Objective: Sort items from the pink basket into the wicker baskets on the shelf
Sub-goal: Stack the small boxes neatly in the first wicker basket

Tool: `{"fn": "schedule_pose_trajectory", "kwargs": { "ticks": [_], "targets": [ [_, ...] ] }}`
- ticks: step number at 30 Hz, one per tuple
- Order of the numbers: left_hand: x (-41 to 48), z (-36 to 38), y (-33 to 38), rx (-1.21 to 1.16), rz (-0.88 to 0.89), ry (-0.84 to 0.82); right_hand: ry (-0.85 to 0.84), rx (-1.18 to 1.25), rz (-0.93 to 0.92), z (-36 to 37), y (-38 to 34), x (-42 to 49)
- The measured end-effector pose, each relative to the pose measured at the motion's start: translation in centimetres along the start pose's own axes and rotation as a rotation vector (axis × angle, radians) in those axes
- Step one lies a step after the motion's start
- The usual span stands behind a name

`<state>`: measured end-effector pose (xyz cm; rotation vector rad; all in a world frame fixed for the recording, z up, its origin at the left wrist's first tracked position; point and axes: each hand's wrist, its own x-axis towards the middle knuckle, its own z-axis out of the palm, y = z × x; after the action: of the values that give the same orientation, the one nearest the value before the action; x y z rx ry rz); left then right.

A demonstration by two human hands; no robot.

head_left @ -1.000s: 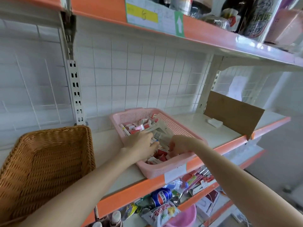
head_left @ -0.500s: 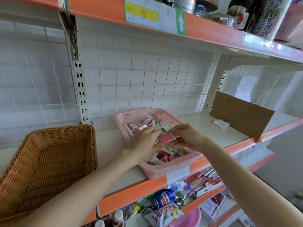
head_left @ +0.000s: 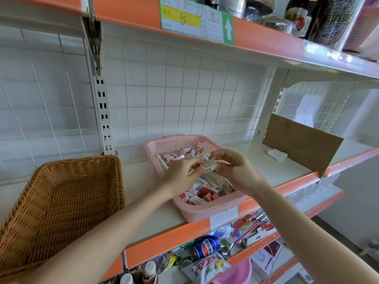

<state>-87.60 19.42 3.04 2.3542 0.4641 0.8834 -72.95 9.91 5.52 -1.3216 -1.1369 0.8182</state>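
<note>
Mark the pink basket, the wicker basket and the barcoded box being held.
pink basket (head_left: 213,212): head view, front wall.
wicker basket (head_left: 61,201): head view, inner woven side.
barcoded box (head_left: 209,167): head view, barcode face.

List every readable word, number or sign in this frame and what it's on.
"5", handwritten: yellow field of the shelf label.
White up arrow: the label's green strip.
"SHAN", rest cut off: snack bag.
Too small or blurred: barcode print on the held small box; blue can; paper note; upper-shelf bottle.

wicker basket (head_left: 61,201) cropped left, box (head_left: 209,167) text illegible
</note>
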Motion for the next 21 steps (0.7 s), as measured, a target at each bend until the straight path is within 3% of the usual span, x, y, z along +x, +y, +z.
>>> {"fn": "schedule_pose_trajectory", "kwargs": {
  "ticks": [6, 13, 17, 21],
  "targets": [
    [-0.1, 0.0, 0.4, 0.200, 0.082, 0.188, 0.081, 0.381, 0.186, 1.0, -0.7, -0.8],
    [-0.2, 0.3, 1.2, 0.372, 0.201, 0.222, 0.289, 0.708, 0.370, 2.2, -1.0, -1.0],
    [-0.5, 0.4, 1.8, 0.346, 0.256, 0.165, 0.285, 0.576, 0.347, 2.5, -1.6, -1.3],
    [-0.4, -0.4, 1.7, 0.206, 0.159, 0.137, 0.165, 0.221, 0.244, 2.1, -2.2, -1.4]
  ]
}}
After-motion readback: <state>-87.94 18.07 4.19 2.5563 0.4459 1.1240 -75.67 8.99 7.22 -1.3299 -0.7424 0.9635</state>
